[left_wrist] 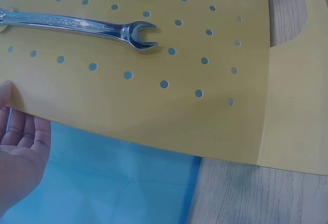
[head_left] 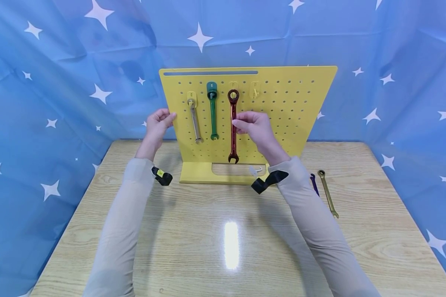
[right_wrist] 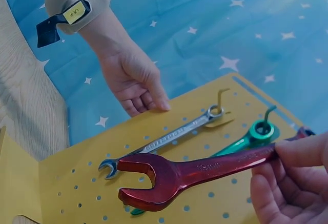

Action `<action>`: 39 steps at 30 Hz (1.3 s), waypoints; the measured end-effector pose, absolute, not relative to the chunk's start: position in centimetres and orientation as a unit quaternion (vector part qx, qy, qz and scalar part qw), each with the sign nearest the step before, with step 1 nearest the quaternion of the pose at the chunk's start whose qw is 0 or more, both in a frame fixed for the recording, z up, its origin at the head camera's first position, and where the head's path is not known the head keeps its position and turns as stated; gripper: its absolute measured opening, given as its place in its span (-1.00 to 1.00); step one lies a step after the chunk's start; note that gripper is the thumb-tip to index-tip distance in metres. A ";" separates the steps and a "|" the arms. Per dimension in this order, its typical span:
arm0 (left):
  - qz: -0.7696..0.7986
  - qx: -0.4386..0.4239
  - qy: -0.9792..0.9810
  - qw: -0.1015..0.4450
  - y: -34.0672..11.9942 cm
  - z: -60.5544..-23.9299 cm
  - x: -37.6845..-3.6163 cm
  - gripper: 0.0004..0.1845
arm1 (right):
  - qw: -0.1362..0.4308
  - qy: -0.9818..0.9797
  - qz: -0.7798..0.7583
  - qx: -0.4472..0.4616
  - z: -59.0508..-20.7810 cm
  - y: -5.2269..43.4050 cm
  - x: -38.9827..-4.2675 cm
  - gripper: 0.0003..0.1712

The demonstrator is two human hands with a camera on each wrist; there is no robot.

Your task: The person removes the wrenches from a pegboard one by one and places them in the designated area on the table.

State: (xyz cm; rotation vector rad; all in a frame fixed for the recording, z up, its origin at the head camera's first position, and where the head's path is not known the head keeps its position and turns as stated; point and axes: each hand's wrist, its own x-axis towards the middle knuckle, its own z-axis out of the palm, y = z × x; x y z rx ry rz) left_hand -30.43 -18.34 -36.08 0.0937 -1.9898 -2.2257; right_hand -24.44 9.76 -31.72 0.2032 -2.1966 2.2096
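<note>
A yellow pegboard stands upright on the table. My left hand grips its left edge, thumb on the front face and the other fingers behind. Between thumb and fingers, my right hand pinches the shaft of a red combination wrench, ring end up and open jaw down. A yellow hook shows through that ring; whether the wrench hangs on it I cannot tell. Left of it, a green wrench and a silver wrench hang on hooks. In the right wrist view the red wrench's shaft stands off the board.
Right of the red wrench, a yellow hook holds nothing. A gold wrench and a dark blue wrench, partly behind my right sleeve, lie on the wooden table. A small pale hook piece shows near the board's base slot.
</note>
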 end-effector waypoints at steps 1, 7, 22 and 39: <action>-0.741 0.030 -0.666 0.078 -18.4 -36.1 -30.4 -0.85 | 0.010 -0.704 0.707 0.066 -31.7 9.7 -24.4 -0.89; -0.735 0.022 -0.673 0.079 -18.5 -36.2 -30.4 -0.80 | 0.013 -0.705 0.704 0.080 -31.6 9.8 -24.2 -0.91; -0.738 0.024 -0.670 0.074 -18.4 -36.2 -30.3 -0.81 | 0.028 -0.722 0.684 0.096 -31.6 11.8 -22.9 -0.95; -0.745 0.026 -0.662 0.076 -18.4 -36.1 -30.2 -0.84 | 0.044 -0.735 0.672 0.084 -32.5 15.7 -21.1 -0.94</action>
